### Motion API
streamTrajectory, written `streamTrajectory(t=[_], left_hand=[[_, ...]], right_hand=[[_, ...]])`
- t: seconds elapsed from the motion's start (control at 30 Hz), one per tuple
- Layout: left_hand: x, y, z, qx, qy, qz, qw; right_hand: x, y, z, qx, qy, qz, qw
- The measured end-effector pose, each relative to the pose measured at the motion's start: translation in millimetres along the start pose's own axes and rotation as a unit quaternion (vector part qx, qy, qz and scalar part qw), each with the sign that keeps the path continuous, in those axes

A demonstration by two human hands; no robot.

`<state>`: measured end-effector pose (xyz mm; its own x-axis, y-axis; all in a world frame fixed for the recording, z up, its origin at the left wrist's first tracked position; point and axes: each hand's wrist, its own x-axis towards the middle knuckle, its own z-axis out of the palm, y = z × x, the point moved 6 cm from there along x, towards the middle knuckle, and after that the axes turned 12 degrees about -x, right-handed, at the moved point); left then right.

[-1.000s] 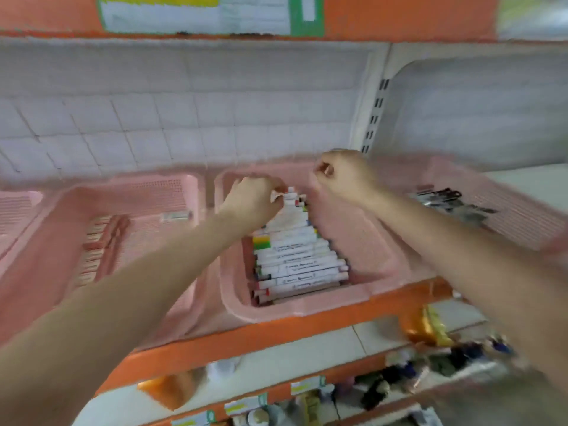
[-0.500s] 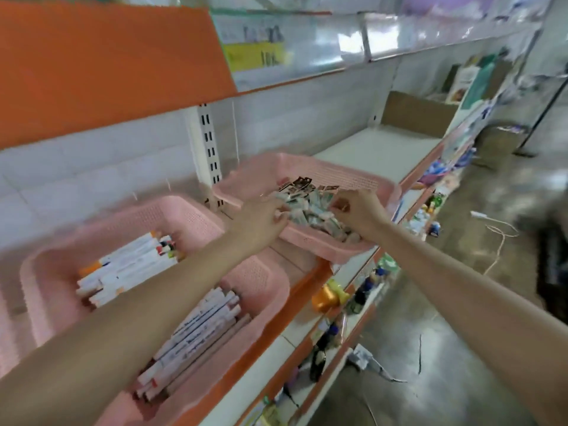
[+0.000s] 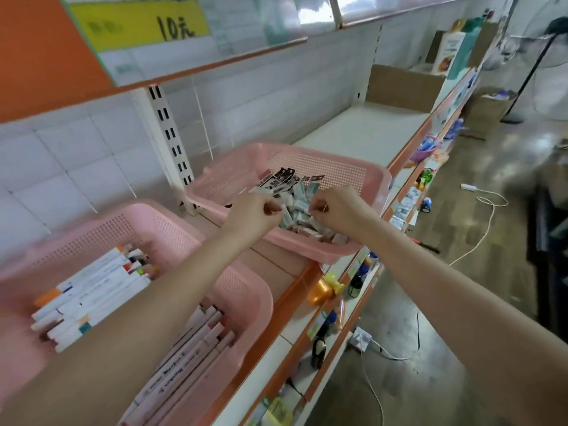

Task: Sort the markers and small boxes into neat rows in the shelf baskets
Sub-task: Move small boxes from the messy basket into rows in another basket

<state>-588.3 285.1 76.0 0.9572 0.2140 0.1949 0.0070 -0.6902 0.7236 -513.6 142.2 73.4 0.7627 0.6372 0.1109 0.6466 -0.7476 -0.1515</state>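
Marker basket (image 3: 101, 238) beside my left forearm looks done, markers (image 3: 92, 290) in rows. Box basket (image 3: 338, 170) around my grip remains: small boxes (image 3: 296, 207) lie jumbled between left hand (image 3: 252, 213) and right hand (image 3: 335, 210), both pinching boxes.

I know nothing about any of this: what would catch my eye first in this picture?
The left hand and right hand meet with curled fingers over a jumble of small boxes in the far pink perforated plastic basket at centre. At lower left, a nearer pink perforated plastic basket holds rows of white markers with coloured caps. Top left is a yellow price sign marked 10.
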Motion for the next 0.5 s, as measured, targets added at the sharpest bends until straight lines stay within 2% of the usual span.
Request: streamTrajectory(t=[0.13,0.27,0.5], left_hand=[[6.5,0.6,1.1,0.039,-0.020,-0.017,0.999],[22.0,2.8,1.5,0.094,-0.043,-0.073,0.992],[43.6,1.1,20.5,0.122,-0.060,-0.174,0.975]], right_hand=[[9.9,-5.1,6.5,-0.018,-0.083,-0.059,0.995],[44.9,9.9,-6.0,-0.021,-0.061,-0.083,0.994],[74.9,36.0,1.3,-0.082,-0.124,-0.189,0.971]])
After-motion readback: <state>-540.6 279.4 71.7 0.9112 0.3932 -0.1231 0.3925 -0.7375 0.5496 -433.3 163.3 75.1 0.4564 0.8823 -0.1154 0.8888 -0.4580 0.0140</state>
